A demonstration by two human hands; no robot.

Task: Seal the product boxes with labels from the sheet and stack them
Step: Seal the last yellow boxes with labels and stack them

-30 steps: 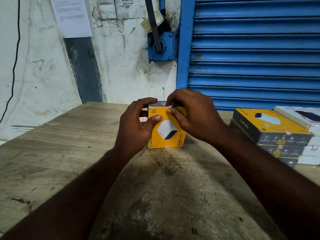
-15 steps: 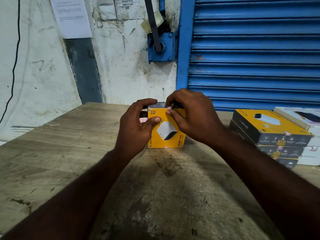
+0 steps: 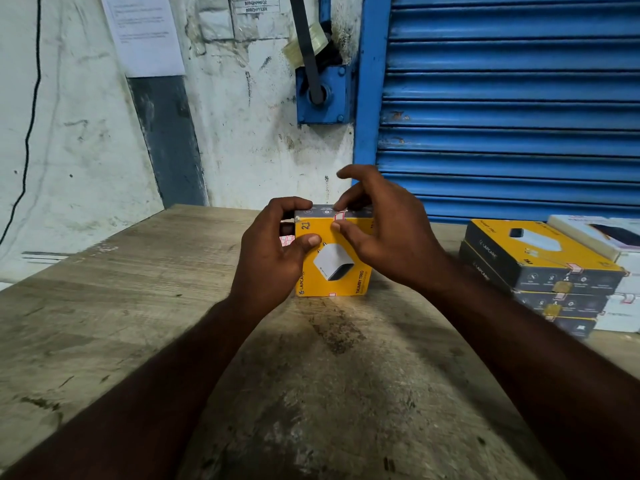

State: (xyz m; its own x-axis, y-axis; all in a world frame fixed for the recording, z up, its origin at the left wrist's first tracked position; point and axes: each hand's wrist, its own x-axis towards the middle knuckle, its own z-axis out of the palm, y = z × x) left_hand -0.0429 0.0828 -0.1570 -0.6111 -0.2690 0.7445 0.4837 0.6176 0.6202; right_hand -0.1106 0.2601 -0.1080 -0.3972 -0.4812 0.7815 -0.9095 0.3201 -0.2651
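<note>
A yellow product box (image 3: 341, 271) with a picture of a white charger stands upright on the wooden table (image 3: 138, 306). My left hand (image 3: 270, 258) grips its left side, thumb on the front face. My right hand (image 3: 388, 230) rests on the box's upper right, thumb and a finger pressing a small red-and-white label (image 3: 339, 216) folded over the top front edge; its index finger is raised. A second label shows at the box's bottom edge. The label sheet (image 3: 286, 240) peeks out behind my left hand, mostly hidden.
A stack of three yellow-and-black boxes (image 3: 540, 268) with labels on their edges lies at the right, with white boxes (image 3: 620, 271) beside and behind it. A white wall and a blue roller shutter (image 3: 502, 109) close off the table's far edge.
My right index finger has lifted off the top of the box, uncovering the label on the top edge. The box and my left hand have stayed in place.
</note>
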